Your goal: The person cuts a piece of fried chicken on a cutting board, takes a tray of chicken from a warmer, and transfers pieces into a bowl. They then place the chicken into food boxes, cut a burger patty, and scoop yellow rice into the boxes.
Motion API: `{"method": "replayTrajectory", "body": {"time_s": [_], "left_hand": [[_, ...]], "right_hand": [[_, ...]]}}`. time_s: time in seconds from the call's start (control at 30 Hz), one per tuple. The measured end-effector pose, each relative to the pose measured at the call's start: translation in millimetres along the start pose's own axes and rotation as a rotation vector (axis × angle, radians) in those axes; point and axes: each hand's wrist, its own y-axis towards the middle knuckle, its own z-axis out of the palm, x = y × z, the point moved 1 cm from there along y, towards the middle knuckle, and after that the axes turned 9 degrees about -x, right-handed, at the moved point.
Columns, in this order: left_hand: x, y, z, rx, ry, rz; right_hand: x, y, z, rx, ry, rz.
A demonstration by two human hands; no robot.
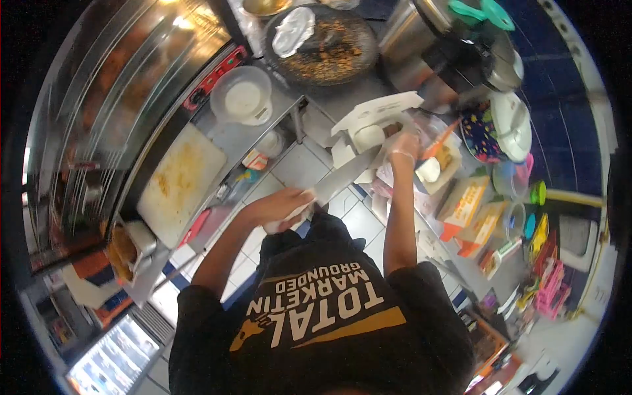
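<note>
My left hand [289, 205] is closed around the handle of a broad-bladed knife [345, 176], its blade slanting up and to the right. The blade's far end comes close to an open white takeaway box [378, 110]. A white cup-like container [368, 138] sits by this box. My right hand [404, 146], in a clear plastic glove, is at the box with its fingers drawn together; what they grip, if anything, is hidden and blurred. Just right of it is another open box [447, 161] with food and a white item [428, 170] inside.
Printed food boxes [464, 201] stand on the right counter, near a lidded patterned pot [484, 135]. On the left are a stained cutting board [181, 184], a white tub [242, 99] and a glass display case [125, 85]. A round pan [336, 49] with brown bits is at the back.
</note>
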Motion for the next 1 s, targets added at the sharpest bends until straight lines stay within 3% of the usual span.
{"method": "replayTrajectory", "body": {"time_s": [0.03, 0.07, 0.1, 0.13, 0.17, 0.2, 0.23, 0.27, 0.3, 0.33, 0.37, 0.43, 0.53, 0.6, 0.67, 0.7, 0.77, 0.83, 0.87, 0.9, 0.93, 0.97, 1.0], "left_hand": [[11.1, -29.9, -6.5, -0.023, 0.017, -0.064], [19.3, -62.7, -8.4, -0.091, -0.016, -0.121], [47.6, -88.6, -17.3, -0.102, -0.033, -0.065], [69.7, -112.6, -16.9, -0.161, -0.112, -0.024], [69.8, -139.4, -15.3, -0.26, -0.044, 0.012], [84.8, -149.7, -11.8, -0.434, 0.062, 0.17], [100.0, -160.1, -8.4, -0.627, 0.194, 0.306], [102.0, -165.7, -8.6, -0.73, 0.193, 0.295], [99.8, -168.5, -10.0, -0.822, 0.192, 0.287], [100.4, -171.2, -16.9, -0.908, 0.195, 0.283], [109.1, -171.4, -28.4, -0.958, 0.168, 0.325], [132.1, -171.2, -52.4, -1.044, 0.122, 0.408], [163.8, -193.5, -91.1, -1.128, 0.166, 0.446], [182.1, -208.2, -112.3, -1.243, 0.277, 0.438], [207.8, -215.8, -138.1, -1.4, 0.486, 0.406], [208.3, -226.1, -145.8, -1.44, 0.607, 0.287], [230.1, -228.2, -162.4, -1.515, 0.807, 0.286], [248.0, -222.1, -178.4, -1.526, 0.922, 0.274], [254.5, -219.5, -180.1, -1.545, 0.897, 0.299], [254.9, -218.8, -179.9, -1.566, 0.872, 0.324], [254.9, -218.1, -181.3, -1.589, 0.847, 0.346], [256.5, -213.9, -184.3, -1.516, 0.828, 0.199], [262.8, -209.0, -188.5, -1.503, 0.852, 0.172]], "right_hand": [[-13.7, -6.4, 14.6, 0.077, -0.085, -0.1], [-38.9, -24.8, 41.4, -0.294, 0.044, -0.341], [-10.7, -18.7, -5.1, 0.249, -0.061, -0.122], [-23.6, -48.2, 7.2, -0.498, 0.351, -0.48], [28.8, -55.6, -52.1, -0.31, 0.271, -0.374], [36.2, -76.2, -45.8, -0.292, 0.287, -0.503], [55.7, -86.6, -52.1, 0.394, 0.675, -0.276], [63.7, -115.7, 3.5, 0.51, 1.042, -0.263], [116.5, -137.9, -47.4, 0.865, 1.307, -0.43], [153.9, -162.7, -47.3, 1.334, 1.418, -0.274], [194.7, -187.1, -63.7, 1.565, 1.36, -0.173], [257.0, -216.7, -81.2, 1.762, 1.114, -0.159], [318.9, -246.4, -63.6, 1.92, 1.044, -0.239], [349.7, -249.0, -58.7, 1.738, 0.809, -0.759], [372.2, -244.6, -59.2, 1.607, 0.748, -1.064], [374.8, -236.8, -60.0, 1.601, 0.807, -1.12], [379.3, -223.1, -38.4, 1.512, 0.761, -1.346], [400.1, -226.1, -15.0, 1.856, 1.268, -0.408], [409.1, -229.2, -3.2, 1.922, 1.458, 0.132], [420.8, -234.6, 16.1, 1.816, 1.561, 0.245], [432.4, -236.1, 61.0, 1.804, 1.69, 0.213], [443.5, -238.6, 117.6, 1.792, 1.817, 0.181], [454.6, -237.3, 145.3, 1.779, 1.942, 0.144]]}}
